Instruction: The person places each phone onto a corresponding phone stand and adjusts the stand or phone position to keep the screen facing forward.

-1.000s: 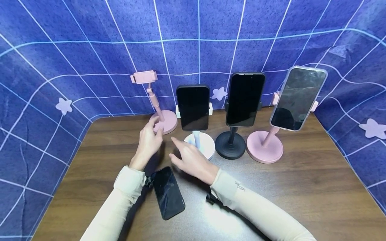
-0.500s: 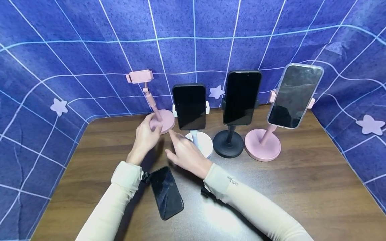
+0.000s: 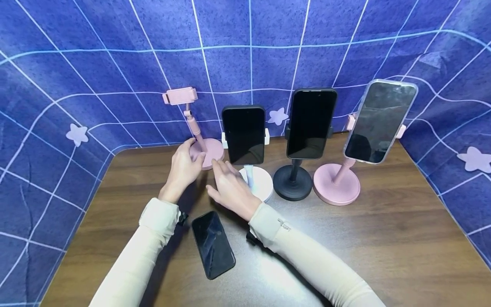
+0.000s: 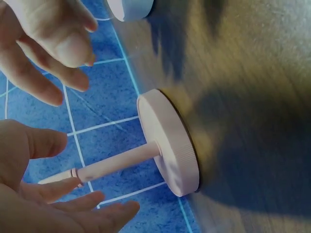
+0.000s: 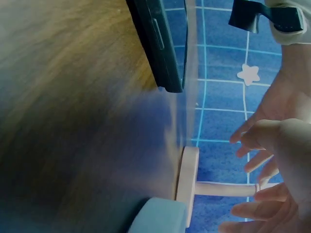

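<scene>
My left hand [image 3: 183,166] reaches beside the pink phone stand [image 3: 207,154], whose clamp holds no phone. In the left wrist view, that hand's thumb and fingers [image 4: 80,204] are spread near the stand's stem, apart from its base. My right hand [image 3: 233,187] hovers in front of the white phone stand [image 3: 264,181], fingers extended toward the pink one. The right wrist view shows the right hand [image 5: 291,165] with nothing in it. Flat on the table below both hands lies a black phone [image 3: 213,245]. The white stand holds another black phone [image 3: 244,135].
Right of the white stand, a black phone stand [image 3: 292,183] carries a phone [image 3: 311,124]. Beyond it, a second pink stand [image 3: 337,185] holds a phone in a clear case [image 3: 380,121]. A blue grid-patterned cloth [image 3: 249,34] backs the wooden table [image 3: 402,238].
My right hand has moved a little left and farther back, closer to the left hand and the pink stand. The left hand shifted slightly; the stands and phones stayed in place.
</scene>
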A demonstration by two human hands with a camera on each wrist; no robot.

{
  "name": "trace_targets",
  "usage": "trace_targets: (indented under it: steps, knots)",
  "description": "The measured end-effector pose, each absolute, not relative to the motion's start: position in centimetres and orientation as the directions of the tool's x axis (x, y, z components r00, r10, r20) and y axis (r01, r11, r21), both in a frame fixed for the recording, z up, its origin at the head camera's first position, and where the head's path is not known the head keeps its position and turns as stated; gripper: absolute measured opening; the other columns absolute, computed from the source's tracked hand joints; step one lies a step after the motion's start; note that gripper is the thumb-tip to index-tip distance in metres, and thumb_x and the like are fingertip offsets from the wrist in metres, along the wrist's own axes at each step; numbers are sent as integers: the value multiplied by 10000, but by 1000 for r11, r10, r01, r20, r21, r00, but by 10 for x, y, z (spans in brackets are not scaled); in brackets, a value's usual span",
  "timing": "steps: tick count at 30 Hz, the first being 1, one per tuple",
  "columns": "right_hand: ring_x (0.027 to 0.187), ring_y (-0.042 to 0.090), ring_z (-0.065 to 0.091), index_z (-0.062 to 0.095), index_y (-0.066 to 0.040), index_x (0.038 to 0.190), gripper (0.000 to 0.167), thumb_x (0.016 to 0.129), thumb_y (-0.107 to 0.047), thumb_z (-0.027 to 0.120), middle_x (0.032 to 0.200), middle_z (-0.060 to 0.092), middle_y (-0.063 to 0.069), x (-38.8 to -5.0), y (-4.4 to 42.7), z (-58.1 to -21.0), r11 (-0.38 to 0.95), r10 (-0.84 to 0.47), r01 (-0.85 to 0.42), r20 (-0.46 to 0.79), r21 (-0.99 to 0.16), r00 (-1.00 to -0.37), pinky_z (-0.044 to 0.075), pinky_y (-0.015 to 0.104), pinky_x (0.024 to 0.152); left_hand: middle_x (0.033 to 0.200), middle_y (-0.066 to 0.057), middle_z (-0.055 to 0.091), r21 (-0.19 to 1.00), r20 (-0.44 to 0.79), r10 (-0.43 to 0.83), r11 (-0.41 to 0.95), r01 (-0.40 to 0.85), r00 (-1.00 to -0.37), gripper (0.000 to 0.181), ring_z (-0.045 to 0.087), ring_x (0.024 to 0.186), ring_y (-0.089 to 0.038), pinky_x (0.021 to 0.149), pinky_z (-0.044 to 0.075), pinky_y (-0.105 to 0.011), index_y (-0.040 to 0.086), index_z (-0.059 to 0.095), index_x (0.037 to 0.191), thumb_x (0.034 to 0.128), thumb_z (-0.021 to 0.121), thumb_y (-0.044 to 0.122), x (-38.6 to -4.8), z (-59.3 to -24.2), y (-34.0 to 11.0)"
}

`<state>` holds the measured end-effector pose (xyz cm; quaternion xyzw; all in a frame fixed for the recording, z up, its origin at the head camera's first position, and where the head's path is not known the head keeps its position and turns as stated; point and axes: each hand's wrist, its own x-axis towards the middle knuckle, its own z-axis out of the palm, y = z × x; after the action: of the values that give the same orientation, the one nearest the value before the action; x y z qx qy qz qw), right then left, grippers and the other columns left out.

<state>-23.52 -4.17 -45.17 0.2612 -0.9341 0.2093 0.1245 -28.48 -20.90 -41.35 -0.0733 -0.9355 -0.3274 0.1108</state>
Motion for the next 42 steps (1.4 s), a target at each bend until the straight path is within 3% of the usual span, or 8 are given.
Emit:
trace_targets:
  steps: [12, 23, 30, 37, 42]
  knots:
    - [1401, 397, 515, 385, 8, 1545, 774, 957, -387, 696, 1538, 498, 217, -254, -58, -453, 820, -399, -477, 281, -318, -873, 451, 482, 1135, 1552, -287, 441, 610, 225, -11, 782, 132, -974, 688, 446, 1419, -481, 1184, 354, -559, -31, 336, 1569, 1006, 623, 241, -300, -399, -210]
    - [1468, 394, 434, 355, -44, 1569, 782, 965, -434, 663, 1590, 437, 188, -270, -72, -452, 853, -427, -454, 156, -256, -891, 400, 493, 1178, 1497, -276, 519, 695, 274, -59, 702, 155, -960, 639, 556, 1340, -451, 1115, 456, -523, -47, 405, 1528, 998, 640, 222, -312, -389, -216]
    - [1471, 383, 432, 380, 0, 1550, 769, 969, -415, 666, 1587, 427, 225, -274, -76, -452, 845, -463, -485, 144, -226, -875, 379, 431, 1199, 1395, -264, 614, 750, 296, -98, 640, 168, -950, 582, 632, 1254, -435, 1067, 502, -503, -48, 468, 1481, 994, 661, 205, -319, -389, -214]
    - [1467, 394, 428, 399, -12, 1533, 745, 966, -418, 662, 1564, 431, 230, -276, -78, -460, 859, -479, -484, 72, -166, -875, 349, 386, 1218, 1373, -272, 626, 731, 315, -91, 659, 180, -945, 525, 645, 1239, -422, 1054, 512, -495, -45, 506, 1446, 991, 649, 174, -326, -388, -210]
    - [1426, 402, 463, 433, -7, 1504, 717, 962, -414, 669, 1481, 499, 190, -277, -80, -463, 861, -494, -495, 38, -116, -869, 400, 374, 1183, 1348, -264, 646, 712, 305, -104, 685, 154, -947, 498, 657, 1222, -408, 1057, 511, -479, -44, 531, 1425, 999, 636, 192, -332, -384, -210]
